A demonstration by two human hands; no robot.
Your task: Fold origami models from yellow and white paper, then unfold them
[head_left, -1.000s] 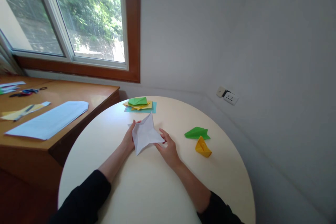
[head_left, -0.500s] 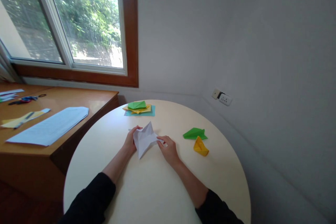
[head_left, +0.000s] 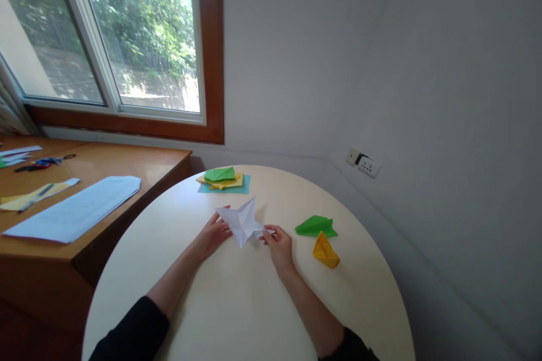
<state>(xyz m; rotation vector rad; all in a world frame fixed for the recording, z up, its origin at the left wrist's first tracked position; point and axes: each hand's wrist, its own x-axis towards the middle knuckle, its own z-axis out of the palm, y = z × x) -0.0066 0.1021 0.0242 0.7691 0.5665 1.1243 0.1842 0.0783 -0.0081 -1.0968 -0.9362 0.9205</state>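
A white folded paper (head_left: 243,222) with several pointed corners is just above the round table, between my two hands. My right hand (head_left: 279,247) pinches its right-hand point between thumb and fingers. At the paper's left corner, my left hand (head_left: 213,236) has its fingers apart, partly hidden behind the sheet; no firm grip shows. To the right of my right hand lie a green folded paper plane (head_left: 315,226) and, just nearer to me, a yellow folded paper boat (head_left: 325,251).
At the round table's (head_left: 237,316) far edge sits a stack of green, yellow and blue folded papers (head_left: 222,179). A wooden desk (head_left: 156,168) on the left bears white sheets (head_left: 80,208), a pen (head_left: 36,197) and scissors (head_left: 44,162). Walls and a window stand behind.
The white paper has turned and shifted right, drawn along by my right hand. My left hand has loosened, its fingers spreading from the paper's left side. The view has tilted slightly.
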